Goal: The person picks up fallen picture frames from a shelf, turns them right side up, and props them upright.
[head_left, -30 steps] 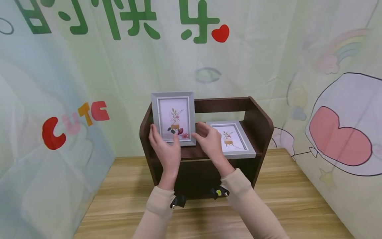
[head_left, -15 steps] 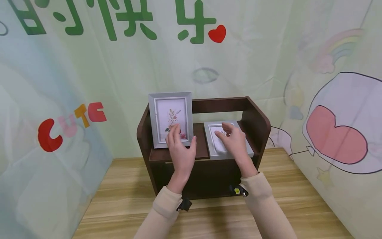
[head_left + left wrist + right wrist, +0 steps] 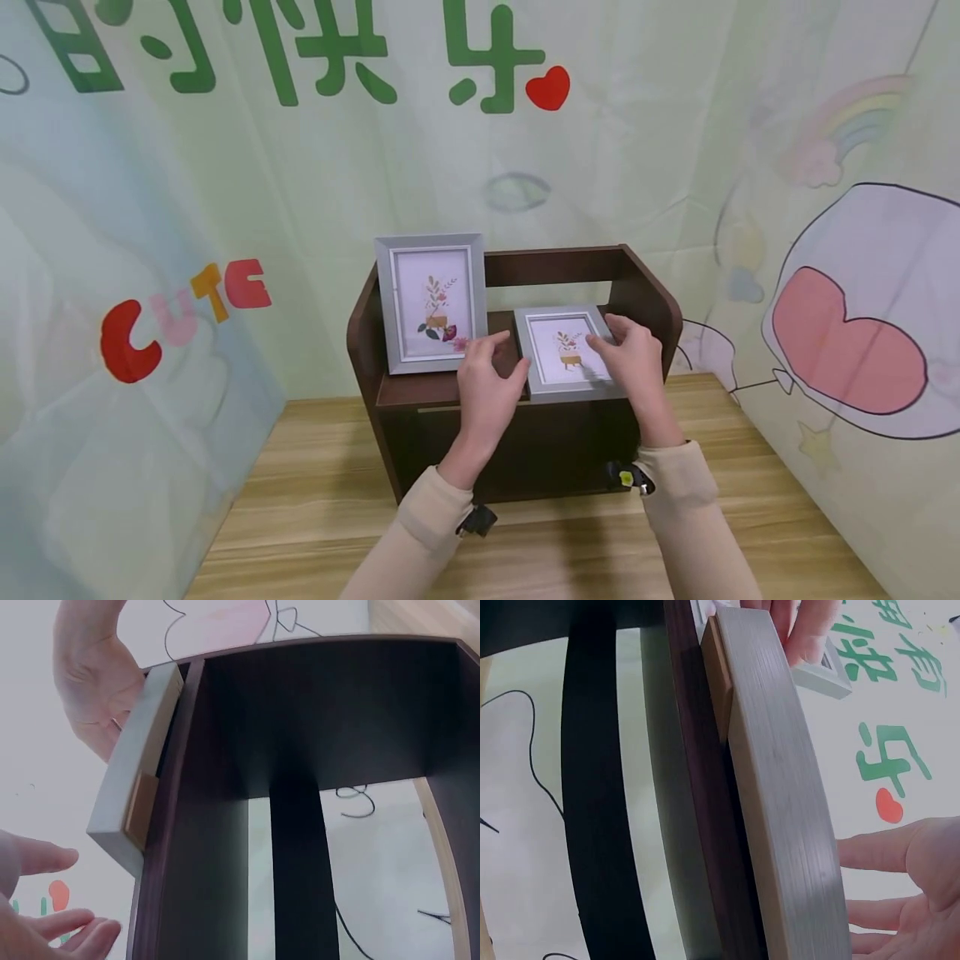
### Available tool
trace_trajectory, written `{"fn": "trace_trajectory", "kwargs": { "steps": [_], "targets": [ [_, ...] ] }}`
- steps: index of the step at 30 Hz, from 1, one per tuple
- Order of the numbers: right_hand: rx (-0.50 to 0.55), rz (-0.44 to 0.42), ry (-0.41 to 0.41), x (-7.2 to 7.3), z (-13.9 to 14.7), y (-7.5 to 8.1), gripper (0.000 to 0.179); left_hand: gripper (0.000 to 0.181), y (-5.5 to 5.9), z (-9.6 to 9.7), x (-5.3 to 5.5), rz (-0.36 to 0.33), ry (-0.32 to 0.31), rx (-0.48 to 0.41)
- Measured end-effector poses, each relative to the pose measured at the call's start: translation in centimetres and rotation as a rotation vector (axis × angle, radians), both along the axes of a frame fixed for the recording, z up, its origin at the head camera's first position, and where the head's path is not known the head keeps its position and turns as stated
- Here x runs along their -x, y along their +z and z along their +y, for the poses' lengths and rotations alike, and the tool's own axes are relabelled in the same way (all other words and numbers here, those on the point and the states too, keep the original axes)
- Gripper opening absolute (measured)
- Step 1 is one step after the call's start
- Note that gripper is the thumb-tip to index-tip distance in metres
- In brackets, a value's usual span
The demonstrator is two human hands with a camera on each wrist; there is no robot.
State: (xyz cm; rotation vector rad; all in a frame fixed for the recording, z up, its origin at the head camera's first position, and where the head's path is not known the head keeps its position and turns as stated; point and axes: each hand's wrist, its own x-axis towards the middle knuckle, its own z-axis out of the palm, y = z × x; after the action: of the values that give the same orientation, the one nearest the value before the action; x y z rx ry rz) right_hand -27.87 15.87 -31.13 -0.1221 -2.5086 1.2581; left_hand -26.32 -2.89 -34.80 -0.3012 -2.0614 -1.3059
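Note:
A silver picture frame (image 3: 534, 367) with a plant print lies face up on the upper shelf of a dark brown shelf unit (image 3: 517, 442). My left hand (image 3: 487, 392) hovers by its left edge, thumb and fingers spread apart; in the left wrist view a gap separates those fingers (image 3: 52, 859) from the frame. Over at the right edge is my right hand (image 3: 633, 362), its fingers loosely bent. Whether the right fingertips touch the frame cannot be told. A second silver picture frame (image 3: 431, 367) stands upright at the shelf's left end, with no hand holding it.
The unit's side panels (image 3: 652, 304) rise at both ends of the shelf, and a back rail (image 3: 555, 267) runs behind. Beneath is a wood-grain table (image 3: 322, 483). A printed cloth backdrop (image 3: 322, 183) encloses the back and sides.
Both hands have left the upright frame and moved right to the lying frame, the left crossing in front of the upright one. The upright frame now stands unheld.

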Motion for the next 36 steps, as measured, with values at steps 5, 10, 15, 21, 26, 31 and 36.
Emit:
{"fn": "trace_trajectory", "kwargs": {
  "steps": [5,10,15,21,26,31,36],
  "targets": [
    [-0.024,-0.058,0.017,0.1,0.6,-0.4,0.056,0.038,0.2,0.4,0.0,-0.120,-0.077,-0.021],
    [-0.046,-0.156,0.045,0.6,1.4,-0.8,0.060,0.038,0.1,0.5,0.0,-0.266,-0.141,-0.017],
    [-0.068,-0.204,0.066,0.9,1.8,-0.7,0.063,0.036,0.1,0.6,0.4,-0.304,-0.142,0.005],
    [-0.040,-0.234,0.076,1.1,1.8,-0.4,0.063,0.036,0.0,0.6,0.8,-0.305,-0.130,0.002],
    [-0.030,-0.246,0.067,1.1,1.5,-0.2,0.063,0.035,0.0,0.4,0.9,-0.318,-0.151,-0.076],
    [0.011,-0.244,0.060,0.9,1.2,-0.3,0.060,0.034,-0.2,0.3,1.2,-0.328,-0.157,-0.155],
    [0.045,-0.209,0.054,0.7,1.1,-0.3,0.055,0.032,-0.4,0.3,1.4,-0.327,-0.146,-0.206]
  ]
}}
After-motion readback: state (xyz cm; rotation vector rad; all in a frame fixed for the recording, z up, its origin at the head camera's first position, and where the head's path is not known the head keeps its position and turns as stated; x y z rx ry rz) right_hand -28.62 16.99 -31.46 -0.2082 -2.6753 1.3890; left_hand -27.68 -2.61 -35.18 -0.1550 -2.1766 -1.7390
